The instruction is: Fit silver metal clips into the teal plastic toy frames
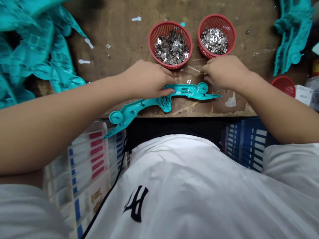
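A long turquoise plastic part (147,103) lies at the table's front edge, its left end jutting past the edge. My left hand (149,79) grips it near the middle, thumb on its near side. My right hand (223,71) is closed just below the right red basket (232,43), its fingertips pressed together; whatever is between them is too small to make out. That basket holds small silvery metal clips. The left red basket (151,43), behind my left hand, holds darker metal clips. A single clip (188,81) lies just behind the turquoise part.
Turquoise parts (37,43) are heaped at the left, and more (291,36) stand at the back right. A third red basket (284,85) and a white box (303,94) are at the right. Plastic crates (99,152) stand below the table edge.
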`<action>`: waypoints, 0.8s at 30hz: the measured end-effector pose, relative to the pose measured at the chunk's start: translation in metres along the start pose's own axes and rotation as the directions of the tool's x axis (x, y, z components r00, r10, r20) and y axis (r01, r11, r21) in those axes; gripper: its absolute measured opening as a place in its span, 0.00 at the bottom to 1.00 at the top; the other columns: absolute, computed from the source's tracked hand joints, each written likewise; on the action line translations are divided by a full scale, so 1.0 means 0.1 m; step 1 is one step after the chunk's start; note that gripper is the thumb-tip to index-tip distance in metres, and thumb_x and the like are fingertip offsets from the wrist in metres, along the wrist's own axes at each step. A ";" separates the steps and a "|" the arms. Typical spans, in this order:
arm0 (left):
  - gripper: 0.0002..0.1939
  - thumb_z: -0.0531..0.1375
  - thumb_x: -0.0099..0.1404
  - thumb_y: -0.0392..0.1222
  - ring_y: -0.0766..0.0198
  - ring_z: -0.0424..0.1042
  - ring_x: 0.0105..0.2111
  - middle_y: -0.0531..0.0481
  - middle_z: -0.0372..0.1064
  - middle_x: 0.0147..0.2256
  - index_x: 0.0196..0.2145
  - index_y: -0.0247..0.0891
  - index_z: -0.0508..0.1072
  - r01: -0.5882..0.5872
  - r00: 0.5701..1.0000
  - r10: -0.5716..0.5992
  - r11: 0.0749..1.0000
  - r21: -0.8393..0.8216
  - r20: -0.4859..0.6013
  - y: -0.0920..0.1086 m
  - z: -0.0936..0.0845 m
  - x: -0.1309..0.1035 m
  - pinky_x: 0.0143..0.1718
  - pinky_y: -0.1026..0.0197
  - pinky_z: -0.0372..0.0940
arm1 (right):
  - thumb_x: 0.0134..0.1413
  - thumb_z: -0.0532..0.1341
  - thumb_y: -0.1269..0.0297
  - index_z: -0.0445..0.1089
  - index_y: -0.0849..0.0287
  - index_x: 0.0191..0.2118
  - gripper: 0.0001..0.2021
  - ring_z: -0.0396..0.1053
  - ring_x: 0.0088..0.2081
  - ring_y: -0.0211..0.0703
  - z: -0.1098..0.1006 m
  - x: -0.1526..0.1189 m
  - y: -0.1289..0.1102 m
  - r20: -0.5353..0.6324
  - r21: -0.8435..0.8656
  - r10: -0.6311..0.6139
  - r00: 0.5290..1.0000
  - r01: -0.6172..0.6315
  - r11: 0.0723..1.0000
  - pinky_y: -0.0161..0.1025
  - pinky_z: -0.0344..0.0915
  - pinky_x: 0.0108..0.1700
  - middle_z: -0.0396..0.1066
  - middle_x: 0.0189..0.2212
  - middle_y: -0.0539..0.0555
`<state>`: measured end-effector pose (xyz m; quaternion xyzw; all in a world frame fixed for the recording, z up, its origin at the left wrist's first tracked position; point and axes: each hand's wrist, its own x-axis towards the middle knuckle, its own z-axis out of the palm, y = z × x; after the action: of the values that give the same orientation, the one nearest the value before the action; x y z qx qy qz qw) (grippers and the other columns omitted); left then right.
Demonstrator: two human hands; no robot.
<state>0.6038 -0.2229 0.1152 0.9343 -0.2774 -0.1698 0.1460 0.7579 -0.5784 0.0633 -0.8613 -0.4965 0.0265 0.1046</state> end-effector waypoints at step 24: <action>0.24 0.54 0.94 0.47 0.39 0.93 0.61 0.39 0.90 0.67 0.60 0.45 0.93 -0.281 0.945 0.320 0.901 0.332 -0.070 0.27 -0.18 -0.11 0.55 0.40 0.91 | 0.76 0.79 0.62 0.72 0.59 0.76 0.31 0.87 0.61 0.73 -0.31 0.04 -1.18 0.313 0.014 -0.184 0.932 0.189 0.982 0.54 0.76 0.55 0.87 0.65 0.68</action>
<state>0.5894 -0.2355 0.1437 0.9000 -0.4326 -0.0408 0.0350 0.6642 -0.5229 0.1180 -0.7960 -0.5864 0.1485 0.0197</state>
